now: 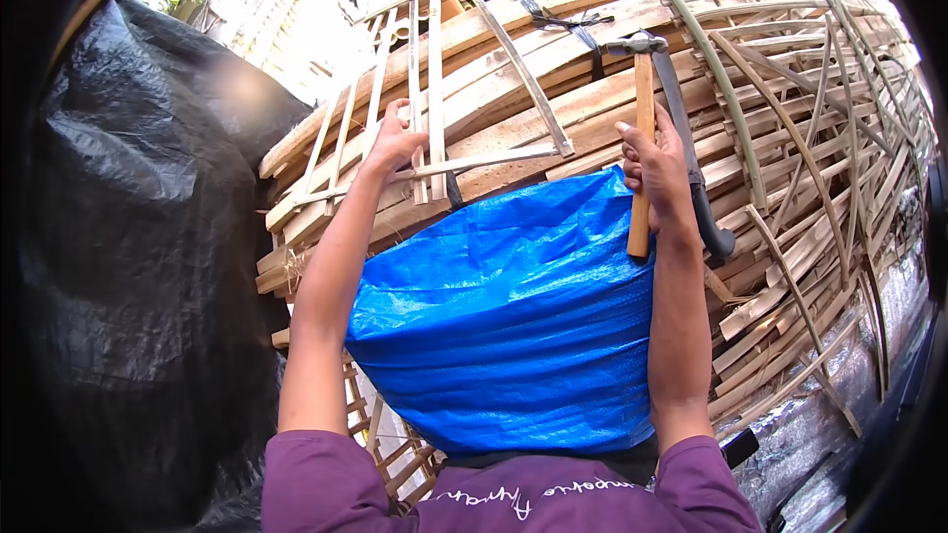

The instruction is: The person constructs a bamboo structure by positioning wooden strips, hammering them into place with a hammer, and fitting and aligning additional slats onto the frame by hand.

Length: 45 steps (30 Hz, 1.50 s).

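Note:
A hammer (644, 118) with a wooden handle stands nearly upright in view, its metal head at the top. My right hand (660, 163) is closed around the handle. My left hand (395, 143) is at a frame of thin bamboo strips (435, 89), its fingers bent around one of the upright strips. A loose-ended strip (518, 59) slants across the right side of the frame, meeting a crosswise strip (484, 160) at its lower end. Beneath the frame lie stacked wooden planks (494, 114). Just right of the hammer rests a saw or long blade (681, 118) with a dark, curved handle.
Blue tarp (504, 326) covers the area before my body. A black plastic sheet (148, 266) hangs at the left. Many woven or piled bamboo strips (790, 138) fill the right side. Black ties (563, 20) bind the planks near the top.

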Motion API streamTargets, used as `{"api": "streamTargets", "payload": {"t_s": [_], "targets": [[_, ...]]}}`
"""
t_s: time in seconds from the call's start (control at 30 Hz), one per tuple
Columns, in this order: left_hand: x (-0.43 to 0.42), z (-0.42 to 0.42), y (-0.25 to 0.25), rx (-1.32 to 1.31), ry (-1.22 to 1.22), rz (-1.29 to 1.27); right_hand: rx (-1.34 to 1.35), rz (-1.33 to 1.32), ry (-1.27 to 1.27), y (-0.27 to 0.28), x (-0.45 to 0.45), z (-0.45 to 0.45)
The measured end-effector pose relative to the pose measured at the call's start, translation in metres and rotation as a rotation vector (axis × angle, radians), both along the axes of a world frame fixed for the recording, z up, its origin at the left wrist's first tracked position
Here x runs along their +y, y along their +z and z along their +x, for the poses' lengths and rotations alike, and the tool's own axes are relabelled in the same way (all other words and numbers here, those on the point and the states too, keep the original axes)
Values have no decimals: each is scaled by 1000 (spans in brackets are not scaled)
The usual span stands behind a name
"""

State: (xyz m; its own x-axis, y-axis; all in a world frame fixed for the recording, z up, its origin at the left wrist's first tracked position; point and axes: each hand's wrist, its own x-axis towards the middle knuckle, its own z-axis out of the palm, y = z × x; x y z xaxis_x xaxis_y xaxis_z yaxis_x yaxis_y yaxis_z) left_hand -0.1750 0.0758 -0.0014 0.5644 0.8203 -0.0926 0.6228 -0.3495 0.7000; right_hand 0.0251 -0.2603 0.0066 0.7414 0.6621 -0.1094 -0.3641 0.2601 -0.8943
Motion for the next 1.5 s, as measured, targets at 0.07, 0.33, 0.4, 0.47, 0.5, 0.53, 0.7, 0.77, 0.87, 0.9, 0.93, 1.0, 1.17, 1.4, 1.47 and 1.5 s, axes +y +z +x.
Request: {"api": "streamTargets", "payload": {"t_s": [0.07,0.33,0.4,0.47,0.5,0.53,0.7,0.77,0.87,0.9,0.93,1.0,1.17,1.4,1.47,1.5], "targets": [[-4,-4,4,-18,-12,42,-12,-11,-11,1,1,-1],[-12,-12,-5,164,-204,723,-12,-7,-1,2,2,-1],[-39,-15,1,179,-204,890,-16,-17,-4,0,2,-2],[-76,-20,13,151,-280,733,-39,-9,14,-2,2,1],[-90,-23,17,119,-354,576,-37,-11,14,-1,3,0],[-98,-27,18,118,-354,574,-38,-17,10,0,3,-1],[-108,-36,24,440,-494,666,-72,-14,16,0,2,-3],[-102,-33,22,506,-448,612,-33,-24,-1,1,1,-3],[-84,-32,17,574,-475,501,-35,-31,-5,-1,1,-2],[-80,-32,15,580,-550,444,-34,-39,-9,0,1,-3],[-78,-34,11,571,-552,447,-32,-35,-12,0,1,-3],[-78,-34,8,561,-551,447,-31,-24,1,-2,1,-2],[-86,-34,2,396,-531,426,-25,-39,-6,-2,1,-2],[-105,-22,12,316,-544,442,-47,-43,19,-1,1,-2],[-110,-20,6,295,-603,457,-40,-44,12,-3,2,-1],[-112,-19,2,291,-608,455,-42,-48,7,-4,2,0]]}}
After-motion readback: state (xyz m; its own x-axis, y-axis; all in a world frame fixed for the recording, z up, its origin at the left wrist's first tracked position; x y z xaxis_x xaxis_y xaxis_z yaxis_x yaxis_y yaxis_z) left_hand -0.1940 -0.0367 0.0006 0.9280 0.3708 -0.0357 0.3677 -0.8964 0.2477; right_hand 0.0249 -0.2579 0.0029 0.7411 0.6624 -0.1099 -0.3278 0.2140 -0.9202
